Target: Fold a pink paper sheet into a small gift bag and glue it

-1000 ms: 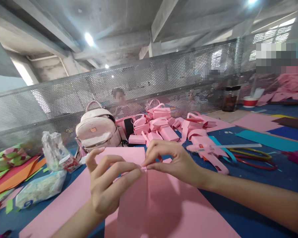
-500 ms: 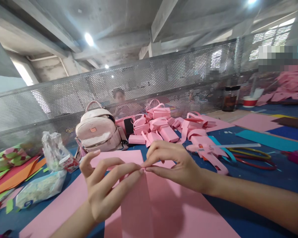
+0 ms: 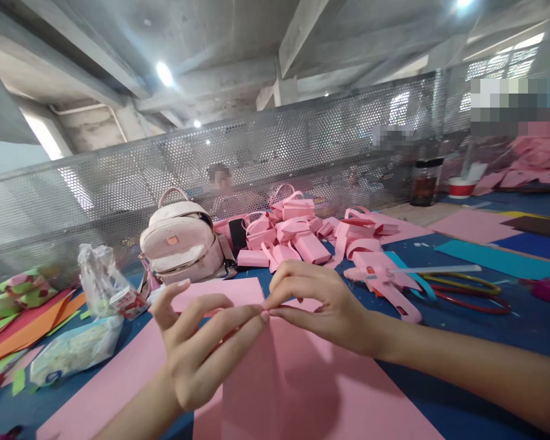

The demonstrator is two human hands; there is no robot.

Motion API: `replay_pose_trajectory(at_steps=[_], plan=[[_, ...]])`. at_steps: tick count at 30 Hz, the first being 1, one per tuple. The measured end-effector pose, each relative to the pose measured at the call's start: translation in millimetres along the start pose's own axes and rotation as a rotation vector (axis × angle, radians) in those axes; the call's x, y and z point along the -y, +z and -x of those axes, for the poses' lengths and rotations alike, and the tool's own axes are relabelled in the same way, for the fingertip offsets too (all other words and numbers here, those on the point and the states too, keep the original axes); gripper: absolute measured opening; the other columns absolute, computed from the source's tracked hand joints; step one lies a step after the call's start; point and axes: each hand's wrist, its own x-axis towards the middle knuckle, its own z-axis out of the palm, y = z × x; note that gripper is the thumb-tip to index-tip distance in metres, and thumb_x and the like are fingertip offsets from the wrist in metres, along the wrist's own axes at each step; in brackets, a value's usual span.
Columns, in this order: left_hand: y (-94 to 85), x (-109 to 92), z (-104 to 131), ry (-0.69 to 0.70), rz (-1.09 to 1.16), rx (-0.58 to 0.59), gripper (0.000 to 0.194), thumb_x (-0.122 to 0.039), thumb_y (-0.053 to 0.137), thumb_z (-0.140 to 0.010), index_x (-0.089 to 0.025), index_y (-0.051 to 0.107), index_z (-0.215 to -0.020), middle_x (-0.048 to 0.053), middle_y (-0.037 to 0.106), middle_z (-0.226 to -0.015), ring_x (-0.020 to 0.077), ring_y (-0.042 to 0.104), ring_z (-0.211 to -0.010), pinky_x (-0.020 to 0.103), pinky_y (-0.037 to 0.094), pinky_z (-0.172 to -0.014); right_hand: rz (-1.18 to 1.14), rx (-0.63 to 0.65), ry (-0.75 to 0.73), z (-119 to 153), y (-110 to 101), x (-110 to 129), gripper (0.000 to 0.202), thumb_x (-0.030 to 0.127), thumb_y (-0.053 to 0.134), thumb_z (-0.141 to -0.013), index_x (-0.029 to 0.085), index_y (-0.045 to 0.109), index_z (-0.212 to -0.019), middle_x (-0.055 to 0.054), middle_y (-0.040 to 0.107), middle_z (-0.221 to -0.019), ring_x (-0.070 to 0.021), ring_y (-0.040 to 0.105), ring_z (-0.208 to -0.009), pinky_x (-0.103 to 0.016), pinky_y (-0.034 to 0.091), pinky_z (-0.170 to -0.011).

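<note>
Both hands meet at the upper part of a pink foam or paper sheet with a folded strip standing out from it. My left hand pinches the fold's top edge between thumb and index finger, its other fingers curled loosely above. Close against it, my right hand pinches the same edge from the right. The fingertips hide the exact spot they press. Beneath lies a wider pink sheet, and just behind the hands is another pink piece. To the right lies a pink glue gun with a clear stick in it.
A pale backpack stands behind my left hand, beside a pile of small pink bags. At left are plastic bags and orange sheets. Scissors, a teal strip, a jar and a cup are right.
My left hand has shifted very slightly to the right, its wrist turning a little. Both hands keep their pinch on the pink sheet, and the right hand has barely moved.
</note>
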Motion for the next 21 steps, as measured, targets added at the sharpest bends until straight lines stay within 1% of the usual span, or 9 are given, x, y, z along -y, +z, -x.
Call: replay_pose_trajectory(at_steps=[4, 6, 8, 11, 15, 21], plan=[[1.4, 0, 1, -0.007, 0.009, -0.010, 0.027, -0.014, 0.051, -0.101, -0.019, 0.075, -0.089, -0.002, 0.080, -0.082, 0.0141, 0.062, -0.069, 0.047, 0.022, -0.113, -0.032, 0.008, 0.020, -1, 0, 0, 0.005, 0.019, 0.070, -0.090, 0.015, 0.073, -0.090, -0.003, 0.065, -0.083, -0.0131, 0.060, -0.080, -0.025, 0.048, -0.073], [1.8, 1, 2, -0.005, 0.014, -0.007, 0.026, -0.015, 0.051, -0.101, -0.019, 0.075, -0.089, -0.002, 0.080, -0.082, 0.0142, 0.062, -0.070, 0.048, 0.022, -0.113, -0.068, 0.011, 0.057, -1, 0, -1, 0.007, 0.023, 0.072, -0.089, 0.016, 0.073, -0.088, -0.002, 0.065, -0.082, -0.0132, 0.060, -0.079, -0.026, 0.047, -0.071], [2.4, 2, 2, -0.001, 0.011, -0.001, 0.028, -0.016, 0.050, -0.102, -0.019, 0.074, -0.089, -0.003, 0.080, -0.082, 0.0141, 0.063, -0.070, 0.049, 0.022, -0.113, -0.104, 0.022, 0.115, -2, 1, -3, 0.013, 0.029, 0.072, -0.088, 0.016, 0.072, -0.085, -0.002, 0.065, -0.080, -0.0128, 0.059, -0.075, -0.025, 0.045, -0.066], [3.7, 4, 3, 0.003, -0.003, 0.004, 0.032, -0.014, 0.047, -0.103, -0.022, 0.074, -0.088, -0.005, 0.080, -0.082, 0.0134, 0.063, -0.068, 0.049, 0.020, -0.115, -0.154, 0.047, 0.198, -2, 1, -6, 0.019, 0.035, 0.072, -0.089, 0.017, 0.072, -0.082, -0.001, 0.066, -0.078, -0.0120, 0.058, -0.073, -0.025, 0.042, -0.062], [4.9, 6, 3, 0.004, -0.010, 0.004, 0.028, -0.013, 0.051, -0.101, -0.022, 0.074, -0.089, -0.006, 0.080, -0.082, 0.0138, 0.062, -0.067, 0.049, 0.019, -0.115, -0.205, 0.067, 0.233, -2, 1, -11, 0.018, 0.035, 0.070, -0.090, 0.017, 0.074, -0.086, -0.001, 0.067, -0.081, -0.0126, 0.060, -0.077, -0.026, 0.044, -0.066], [6.9, 9, 9, 0.051, -0.015, 0.006, 0.021, -0.010, 0.058, -0.097, -0.020, 0.075, -0.091, -0.004, 0.080, -0.082, 0.0141, 0.064, -0.069, 0.047, 0.020, -0.114, -0.244, 0.083, 0.240, -1, 1, -14, 0.017, 0.034, 0.070, -0.091, 0.018, 0.074, -0.088, -0.002, 0.068, -0.085, -0.0134, 0.062, -0.080, -0.027, 0.047, -0.072]])
